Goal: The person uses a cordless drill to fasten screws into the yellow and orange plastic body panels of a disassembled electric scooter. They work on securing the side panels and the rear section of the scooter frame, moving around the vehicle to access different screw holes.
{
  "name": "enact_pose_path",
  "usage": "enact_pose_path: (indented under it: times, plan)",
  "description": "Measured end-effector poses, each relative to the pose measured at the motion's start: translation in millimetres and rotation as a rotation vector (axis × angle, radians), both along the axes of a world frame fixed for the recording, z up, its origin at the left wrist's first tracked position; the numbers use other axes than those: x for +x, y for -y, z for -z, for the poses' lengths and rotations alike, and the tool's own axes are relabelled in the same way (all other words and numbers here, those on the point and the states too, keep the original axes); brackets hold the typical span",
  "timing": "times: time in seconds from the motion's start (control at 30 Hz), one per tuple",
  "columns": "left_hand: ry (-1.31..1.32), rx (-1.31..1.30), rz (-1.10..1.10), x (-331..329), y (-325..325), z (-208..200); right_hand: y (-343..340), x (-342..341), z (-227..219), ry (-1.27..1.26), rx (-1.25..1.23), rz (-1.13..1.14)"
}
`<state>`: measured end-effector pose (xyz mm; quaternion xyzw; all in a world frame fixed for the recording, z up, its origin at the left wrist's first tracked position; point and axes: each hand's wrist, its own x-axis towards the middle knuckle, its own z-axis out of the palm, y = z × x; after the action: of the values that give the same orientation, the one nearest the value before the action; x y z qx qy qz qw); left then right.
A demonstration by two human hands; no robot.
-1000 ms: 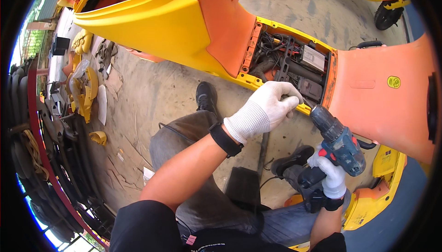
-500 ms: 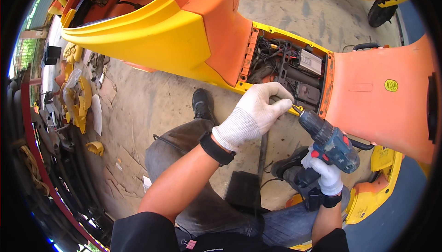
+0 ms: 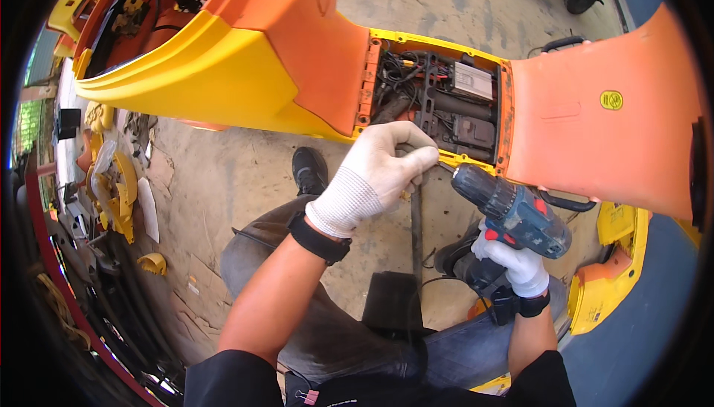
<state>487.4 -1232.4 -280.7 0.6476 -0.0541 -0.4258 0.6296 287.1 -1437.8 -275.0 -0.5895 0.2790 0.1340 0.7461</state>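
Observation:
My right hand, in a white glove, is wrapped round the grip of a blue-and-black cordless drill. The drill points up and to the left. Just beyond its chuck my left hand, also gloved, pinches thumb and forefinger together near the bit; whatever sits between the fingertips is too small to make out. Both hands are at the near yellow edge of an open compartment in an orange-and-yellow vehicle body. Wires, dark modules and a silver finned box lie inside it.
An orange seat panel with a black side handle is at the right. The yellow front body rises at the left. Yellow panels lie at lower right, and yellow parts with dark tubes lie at far left. A black stand is between my legs.
The view has shifted, so the vehicle sits further left and higher in the picture. My left hand keeps its pinch by the bit, and the drill stays in my right hand.

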Motion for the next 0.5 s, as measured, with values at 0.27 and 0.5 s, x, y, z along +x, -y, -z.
enact_pose_path:
  times: [0.27,0.5]
  plan:
    - [-0.019,0.141,0.095,-3,6,-5,9,-7,-1,-0.029,-0.088,-0.068]
    - [0.025,0.202,0.162,-6,13,-5,21,-28,10,-0.066,-0.388,-0.167]
